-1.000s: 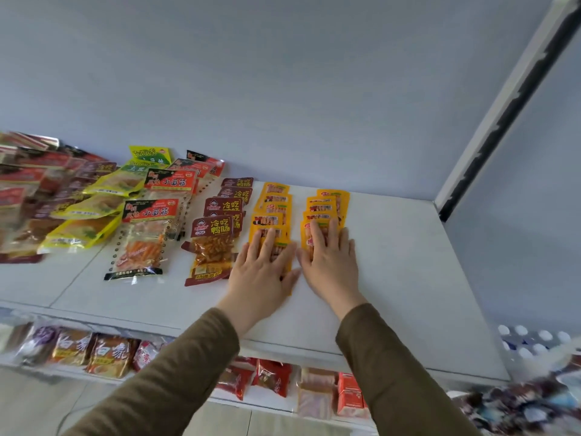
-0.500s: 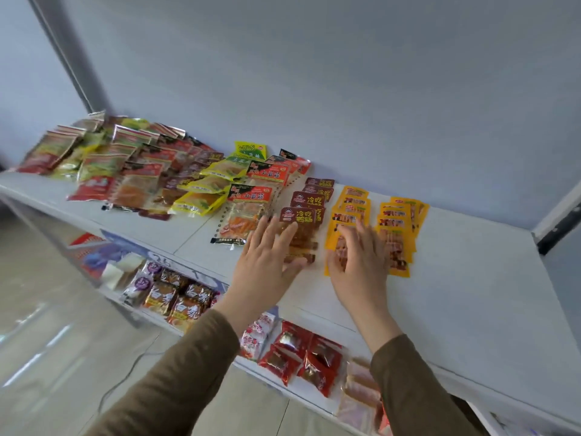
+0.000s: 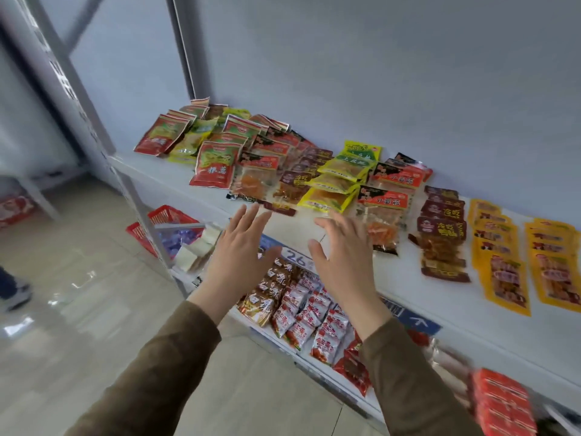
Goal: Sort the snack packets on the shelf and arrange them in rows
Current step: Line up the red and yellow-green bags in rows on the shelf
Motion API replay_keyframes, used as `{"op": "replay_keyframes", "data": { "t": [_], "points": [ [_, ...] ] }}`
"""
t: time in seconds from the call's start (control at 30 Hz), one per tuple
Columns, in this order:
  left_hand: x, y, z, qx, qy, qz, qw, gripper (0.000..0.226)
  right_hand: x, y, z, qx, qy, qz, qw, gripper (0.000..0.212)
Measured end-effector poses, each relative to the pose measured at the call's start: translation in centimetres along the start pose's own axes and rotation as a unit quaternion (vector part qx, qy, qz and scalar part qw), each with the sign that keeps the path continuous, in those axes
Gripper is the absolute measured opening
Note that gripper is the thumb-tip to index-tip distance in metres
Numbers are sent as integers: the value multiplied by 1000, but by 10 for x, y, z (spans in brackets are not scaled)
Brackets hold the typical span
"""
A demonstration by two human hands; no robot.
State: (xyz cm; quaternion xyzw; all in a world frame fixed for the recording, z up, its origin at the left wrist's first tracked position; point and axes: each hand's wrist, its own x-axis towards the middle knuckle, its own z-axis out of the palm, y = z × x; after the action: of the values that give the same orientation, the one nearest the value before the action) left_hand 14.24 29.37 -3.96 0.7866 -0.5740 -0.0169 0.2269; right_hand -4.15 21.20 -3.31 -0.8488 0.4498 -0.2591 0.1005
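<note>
Snack packets lie on a white shelf (image 3: 418,309). Two rows of orange packets (image 3: 503,272) sit at the right, dark red packets (image 3: 441,234) beside them, then clear packets with red headers (image 3: 385,202) and yellow packets (image 3: 333,184). Further left lies a loose heap of red-and-green packets (image 3: 217,162). My left hand (image 3: 240,256) and my right hand (image 3: 342,256) hover in front of the shelf edge, fingers spread, holding nothing, just short of the yellow and clear packets.
A lower shelf holds brown and red-white packets (image 3: 298,313). A red basket (image 3: 163,228) with purple items sits at the lower left, behind a grey upright post (image 3: 94,121). The tiled floor (image 3: 78,309) lies at the left. A blue price label (image 3: 295,256) hangs on the shelf edge.
Both hands lifted off the orange packets and moved left along the shelf, and the view swung left with them. They now hover near the yellow and clear packets.
</note>
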Motion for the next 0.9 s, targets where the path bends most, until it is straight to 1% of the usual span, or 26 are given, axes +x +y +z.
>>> {"op": "replay_keyframes", "data": {
  "t": [0.17,0.4,0.53,0.67,0.77,0.9],
  "points": [
    [8,-60,-28,-31,-11,-32,999,71,22,-56,34,-9,-17,-10,1000,41],
    [48,-121,-45,-40,-3,-69,997,68,76,-103,80,2,-15,-38,999,40],
    [71,-153,-57,-28,3,-64,998,66,113,-128,108,30,-6,-52,998,38],
    [88,-189,-69,-20,5,-82,996,67,144,-161,134,48,-19,-66,996,40],
    [103,-216,-77,-22,6,-80,997,67,162,-184,152,50,-26,-79,995,41],
    [131,-258,-88,-29,0,-66,997,67,189,-212,178,56,-15,-65,996,46]
  ]
}}
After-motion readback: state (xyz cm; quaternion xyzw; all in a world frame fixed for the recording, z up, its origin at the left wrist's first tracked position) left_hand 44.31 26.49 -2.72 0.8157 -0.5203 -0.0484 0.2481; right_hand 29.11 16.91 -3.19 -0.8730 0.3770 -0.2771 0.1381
